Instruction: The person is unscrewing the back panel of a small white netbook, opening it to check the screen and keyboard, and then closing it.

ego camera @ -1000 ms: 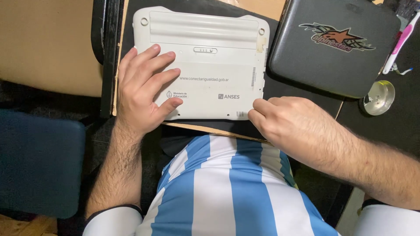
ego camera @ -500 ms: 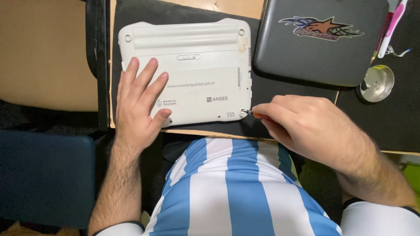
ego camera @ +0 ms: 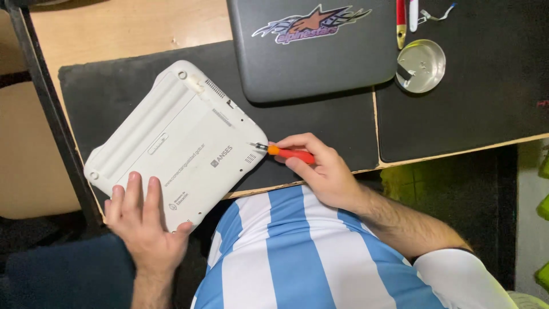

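My right hand [ego camera: 326,171] gripped the orange screwdriver [ego camera: 289,153], tip at the near corner of the upturned white laptop [ego camera: 177,143] on the worktop [ego camera: 114,34]. My left hand [ego camera: 143,220] lay flat, its fingers spread on the laptop's edge, gripping nothing. I judged the tip might slip and scratch the casing, since the laptop overhung the edge.

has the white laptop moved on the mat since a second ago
Yes. The white laptop has been turned: earlier its long edge ran parallel to the dark laptop behind it; now it lies slanted, one corner toward the screwdriver in the right hand.
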